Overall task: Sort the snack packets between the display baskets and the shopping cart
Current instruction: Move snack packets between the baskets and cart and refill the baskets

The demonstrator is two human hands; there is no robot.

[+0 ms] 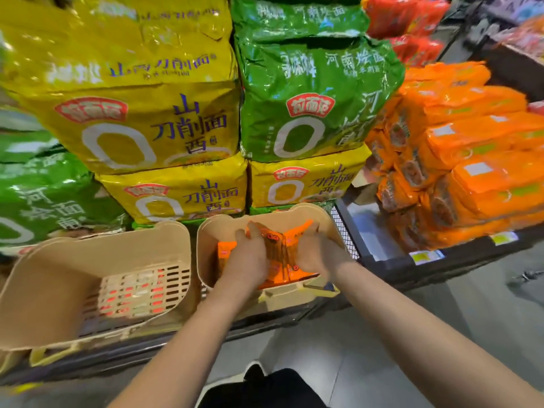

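Two beige display baskets stand side by side on a low shelf. In the right basket lie several orange snack packets. Both my hands are down inside it: my left hand grips the packets from the left, and my right hand grips them from the right, the bundle squeezed between them. The left basket has slotted sides through which red and white packets show. No shopping cart is in view.
Large yellow noodle bags and green noodle bags are stacked right behind the baskets. Orange packs fill a shelf at the right, with yellow price tags on its edge. Grey floor lies below.
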